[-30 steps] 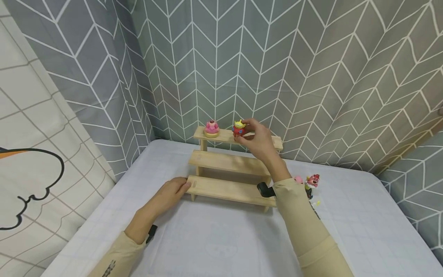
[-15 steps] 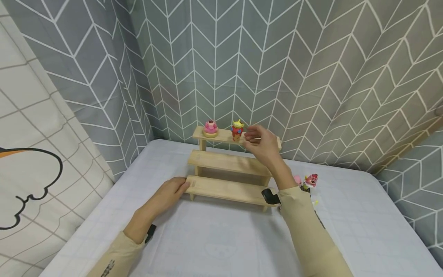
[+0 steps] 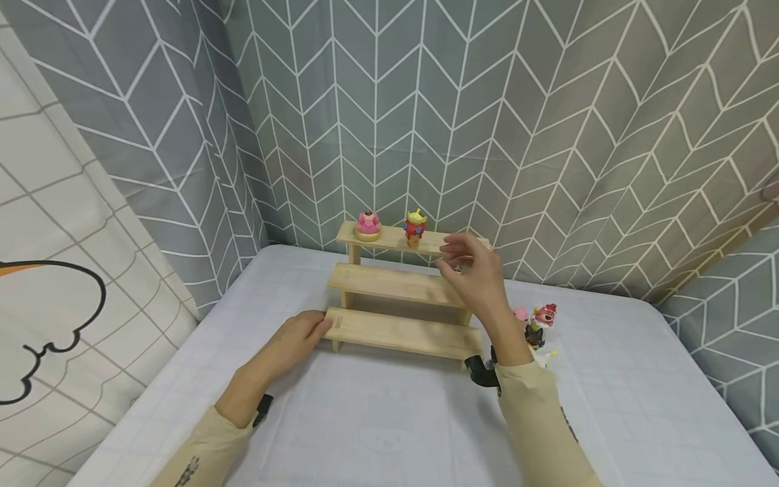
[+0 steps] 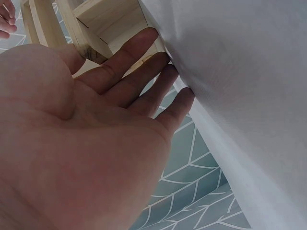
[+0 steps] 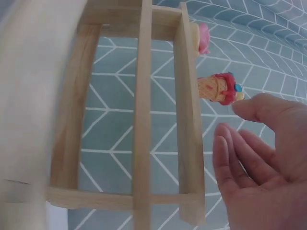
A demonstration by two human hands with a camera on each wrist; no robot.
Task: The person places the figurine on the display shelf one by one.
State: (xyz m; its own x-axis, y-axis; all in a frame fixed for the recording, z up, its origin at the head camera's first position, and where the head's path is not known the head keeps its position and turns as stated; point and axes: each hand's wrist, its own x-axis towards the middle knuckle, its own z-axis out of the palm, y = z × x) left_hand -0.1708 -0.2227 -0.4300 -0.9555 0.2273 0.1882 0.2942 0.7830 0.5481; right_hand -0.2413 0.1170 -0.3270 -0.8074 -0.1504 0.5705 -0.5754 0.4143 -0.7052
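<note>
A three-tier wooden display stand (image 3: 395, 287) stands on the white-covered table. My left hand (image 3: 296, 340) holds the left end of its lowest board; in the left wrist view the board's corner (image 4: 91, 45) lies between thumb and fingers (image 4: 122, 57). On the top board sit a pink figurine on a round yellow base (image 3: 368, 226) and a green-headed alien figurine in red (image 3: 414, 228), whose lower part looks like an ice-cream cone (image 5: 211, 88). My right hand (image 3: 477, 274) hovers at the right part of the top board, fingers loosely bent, holding nothing, apart from the alien figurine.
Right of the stand, several small figurines cluster on the table (image 3: 608, 379), among them a red-and-white one (image 3: 544, 315), a black one (image 3: 534, 335) and a pink one (image 3: 520, 314). A grey patterned curtain (image 3: 438, 101) hangs close behind the stand.
My right hand let go of the alien figurine, leaving it upright on the top board, and drew back to the right and down. My left hand stays on the stand.
</note>
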